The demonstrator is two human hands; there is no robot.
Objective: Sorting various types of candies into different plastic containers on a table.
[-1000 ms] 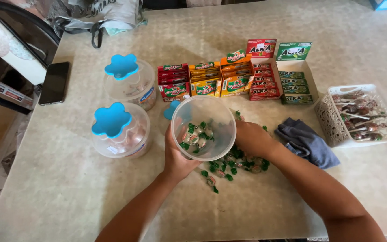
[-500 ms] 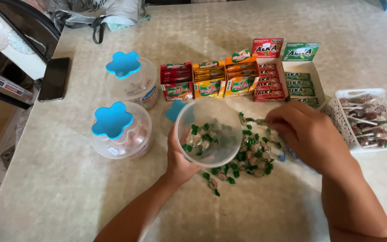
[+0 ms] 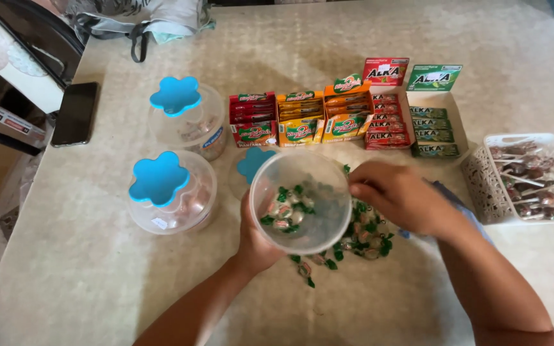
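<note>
Gripping clear tub [image 3: 301, 200] in left hand [image 3: 256, 238], right hand [image 3: 397, 195] curled at rim, wrapped sweets [image 3: 360, 234] beneath, lidded jars [image 3: 168, 191] beside

The held clear jar [image 3: 301, 202] is hemmed in. At 9 o'clock stands a lidded tub [image 3: 171, 192], at 10 o'clock a second tub [image 3: 187, 122]. At 12 o'clock the candy boxes [image 3: 347, 118] form a wall. At 3 o'clock the white basket [image 3: 482, 186] blocks. Toward 6 o'clock the table [image 3: 367, 301] is open past loose candies [image 3: 363, 234].
</note>
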